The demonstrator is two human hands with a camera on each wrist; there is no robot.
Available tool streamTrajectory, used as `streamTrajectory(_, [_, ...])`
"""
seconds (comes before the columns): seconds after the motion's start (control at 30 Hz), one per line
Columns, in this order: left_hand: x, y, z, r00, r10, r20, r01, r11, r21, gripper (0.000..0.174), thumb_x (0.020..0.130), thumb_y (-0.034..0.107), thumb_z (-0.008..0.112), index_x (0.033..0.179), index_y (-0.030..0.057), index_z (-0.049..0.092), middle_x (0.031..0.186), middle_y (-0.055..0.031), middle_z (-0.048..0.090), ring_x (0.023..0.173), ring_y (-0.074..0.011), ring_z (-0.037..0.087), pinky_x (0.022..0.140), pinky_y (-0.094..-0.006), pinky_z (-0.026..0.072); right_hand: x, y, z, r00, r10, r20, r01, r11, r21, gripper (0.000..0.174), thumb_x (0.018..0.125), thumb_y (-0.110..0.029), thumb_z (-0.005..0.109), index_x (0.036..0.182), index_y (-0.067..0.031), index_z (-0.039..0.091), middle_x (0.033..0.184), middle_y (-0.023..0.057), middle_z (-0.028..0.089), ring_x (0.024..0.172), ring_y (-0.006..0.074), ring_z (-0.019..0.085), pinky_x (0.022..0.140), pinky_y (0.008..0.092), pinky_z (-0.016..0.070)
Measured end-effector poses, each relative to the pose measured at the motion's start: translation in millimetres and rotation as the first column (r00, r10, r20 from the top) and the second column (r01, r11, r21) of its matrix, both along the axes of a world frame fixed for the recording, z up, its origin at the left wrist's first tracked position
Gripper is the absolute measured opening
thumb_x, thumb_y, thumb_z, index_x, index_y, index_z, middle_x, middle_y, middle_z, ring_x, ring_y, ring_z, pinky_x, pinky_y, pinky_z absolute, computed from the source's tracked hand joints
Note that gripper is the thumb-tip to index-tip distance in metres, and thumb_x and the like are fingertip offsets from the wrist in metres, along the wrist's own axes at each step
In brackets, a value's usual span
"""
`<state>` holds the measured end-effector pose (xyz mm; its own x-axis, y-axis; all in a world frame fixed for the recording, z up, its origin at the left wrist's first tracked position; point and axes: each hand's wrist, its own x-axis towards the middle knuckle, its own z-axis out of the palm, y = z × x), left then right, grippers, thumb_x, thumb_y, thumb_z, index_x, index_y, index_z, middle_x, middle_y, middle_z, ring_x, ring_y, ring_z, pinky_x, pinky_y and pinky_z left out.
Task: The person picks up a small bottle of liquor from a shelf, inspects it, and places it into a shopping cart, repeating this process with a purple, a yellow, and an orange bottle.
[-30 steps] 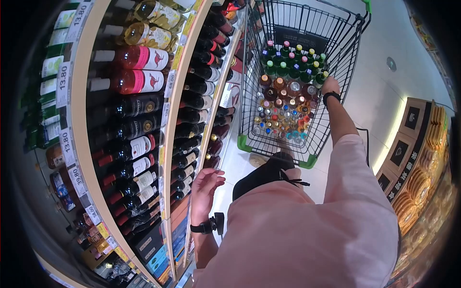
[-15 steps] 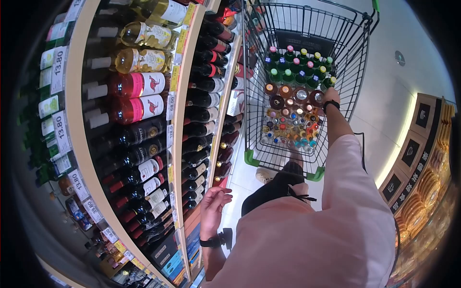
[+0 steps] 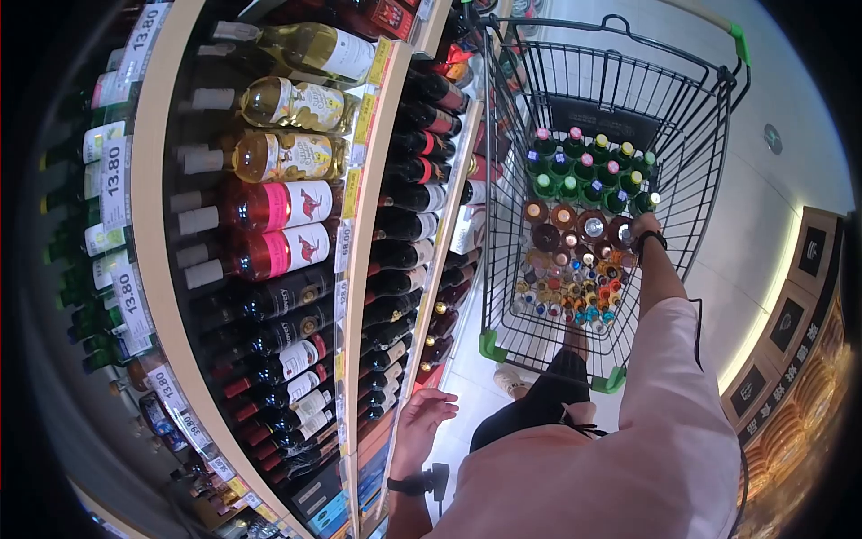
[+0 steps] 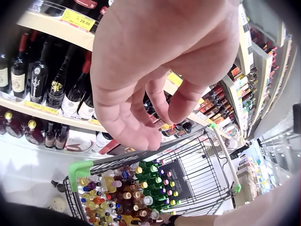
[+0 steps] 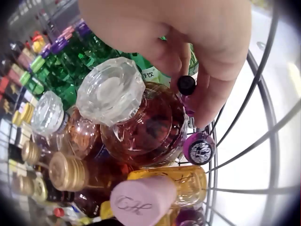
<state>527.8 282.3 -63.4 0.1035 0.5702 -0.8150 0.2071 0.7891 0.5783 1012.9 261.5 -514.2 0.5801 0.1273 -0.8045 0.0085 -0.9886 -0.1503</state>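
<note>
My right hand [image 3: 642,226] is inside the shopping cart [image 3: 714,180], at the right edge of the bottles. In the right wrist view, the curled fingers of that hand [image 5: 188,33] pinch a small purple bottle with a black cap [image 5: 186,85]. Beside it stand a brown bottle with a clear faceted stopper [image 5: 110,89] and another small purple bottle [image 5: 200,148]. Green bottles [image 3: 593,171] fill the rows farther up the cart. My left hand [image 3: 422,427] hangs by the wine shelf, fingers loosely bent; in the left wrist view this hand [image 4: 155,61] holds nothing.
Wine bottles [image 3: 287,251] line the shelves along the left, with price labels [image 3: 115,184] on the shelf edges. Many small coloured bottles [image 3: 575,292] crowd the near end of the cart. Packaged food [image 3: 790,386] is displayed at right beyond the pale floor [image 3: 718,278].
In the head view, the cart and the shelves have shifted down and right. My right hand stays at the same corner of the bottles. My left hand remains loosely bent.
</note>
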Motion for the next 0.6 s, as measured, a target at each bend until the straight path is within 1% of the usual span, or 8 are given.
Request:
streamTrajectory(0.07, [-0.1, 4.1, 1.9, 0.999, 0.039, -0.026, -0.039, 0.999, 0.01, 0.019, 0.091, -0.006, 0.052, 0.107, 0.0008, 0.059, 0.108, -0.0159, 0.066, 0.095, -0.0226, 0.066, 0.086, -0.032, 0.0533, 0.1, -2.9, -12.4, 0.973, -0.225, -0.043, 0.228, 0.97, 0.08, 0.041, 0.09, -0.023, 0.051, 0.124, 0.0002, 0.06, 0.129, 0.0238, 0.06, 0.123, 0.0377, 0.056, 0.099, 0.0435, 0.0467])
streamTrajectory(0.1, [-2.5, 6.1, 3.5, 0.997, 0.07, -0.025, -0.069, 0.997, 0.015, 0.02, 0.091, -0.006, 0.052, 0.107, 0.0007, 0.059, 0.108, -0.0161, 0.066, 0.096, -0.0227, 0.066, 0.086, -0.032, 0.0534, 5.2, -7.5, -36.6, 0.98, -0.177, -0.092, 0.184, 0.981, 0.063, 0.043, 0.091, -0.024, 0.045, 0.125, -0.0002, 0.058, 0.13, 0.0233, 0.059, 0.124, 0.0372, 0.055, 0.099, 0.0426, 0.0448])
streamTrajectory(0.13, [-5.3, 7.7, 4.6, 0.994, 0.102, -0.024, -0.102, 0.995, 0.022, 0.02, 0.09, -0.006, 0.052, 0.107, 0.0006, 0.059, 0.108, -0.0162, 0.065, 0.096, -0.0228, 0.066, 0.086, -0.0319, 0.0535, 16.4, -32.5, -115.2, 1.0, -0.014, 0.025, 0.01, 0.987, 0.16, 0.041, 0.09, -0.032, 0.048, 0.111, -0.0014, 0.064, 0.109, 0.0249, 0.067, 0.105, 0.0401, 0.064, 0.085, 0.047, 0.0496])
streamTrajectory(0.23, [-13.0, 11.3, 6.3, 0.99, 0.138, -0.016, -0.137, 0.99, 0.033, 0.019, 0.09, -0.006, 0.053, 0.108, 0.0002, 0.059, 0.108, -0.0163, 0.065, 0.096, -0.0226, 0.066, 0.087, -0.0314, 0.0536, 4.6, -16.3, -65.2, 0.975, -0.164, -0.15, 0.19, 0.965, 0.182, 0.044, 0.093, -0.028, 0.045, 0.123, 0.0, 0.058, 0.121, 0.0218, 0.063, 0.11, 0.032, 0.062, 0.09, 0.0436, 0.0475])
streamTrajectory(0.33, [-13.2, 15.5, 6.6, 0.991, 0.136, -0.005, -0.136, 0.99, 0.035, 0.019, 0.09, -0.005, 0.054, 0.107, 0.0002, 0.059, 0.109, -0.0158, 0.065, 0.096, -0.0219, 0.066, 0.087, -0.0311, 0.0535, 0.4, -8.5, -29.1, 0.968, -0.186, -0.168, 0.219, 0.953, 0.209, 0.038, 0.094, -0.023, 0.044, 0.116, 0.0023, 0.061, 0.108, 0.0209, 0.067, 0.093, 0.0297, 0.066, 0.08, 0.0434, 0.05])
streamTrajectory(0.4, [-10.2, 18.9, 7.5, 0.994, 0.107, 0.003, -0.107, 0.994, 0.04, 0.018, 0.09, -0.004, 0.055, 0.107, 0.0004, 0.059, 0.109, -0.0153, 0.065, 0.096, -0.0213, 0.066, 0.087, -0.0312, 0.0533, 4.0, -14.0, -51.9, 0.955, -0.222, -0.197, 0.257, 0.951, 0.172, 0.038, 0.094, -0.024, 0.044, 0.114, 0.0027, 0.062, 0.106, 0.0211, 0.067, 0.093, 0.0294, 0.066, 0.078, 0.043, 0.05])
streamTrajectory(0.53, [-10.8, 19.6, 7.0, 0.998, 0.056, 0.009, -0.056, 0.997, 0.054, 0.018, 0.091, -0.003, 0.056, 0.108, 0.0008, 0.059, 0.11, -0.0142, 0.065, 0.097, -0.0201, 0.065, 0.087, -0.032, 0.0526, 19.1, -32.8, -115.6, 0.996, -0.043, -0.078, 0.056, 0.983, 0.173, 0.041, 0.09, -0.028, 0.048, 0.115, 0.0009, 0.064, 0.115, 0.0235, 0.066, 0.103, 0.0364, 0.066, 0.086, 0.0435, 0.05])
streamTrajectory(0.6, [-12.8, 17.0, 5.9, 0.999, 0.047, 0.022, -0.048, 0.997, 0.054, 0.017, 0.092, -0.002, 0.055, 0.109, 0.0009, 0.059, 0.11, -0.0142, 0.065, 0.096, -0.0199, 0.065, 0.087, -0.0317, 0.0525, 24.6, -41.6, -147.6, 0.996, -0.083, -0.034, 0.089, 0.964, 0.251, 0.038, 0.09, -0.03, 0.052, 0.105, 0.0022, 0.065, 0.092, 0.0174, 0.067, 0.084, 0.03, 0.068, 0.061, 0.046, 0.054])
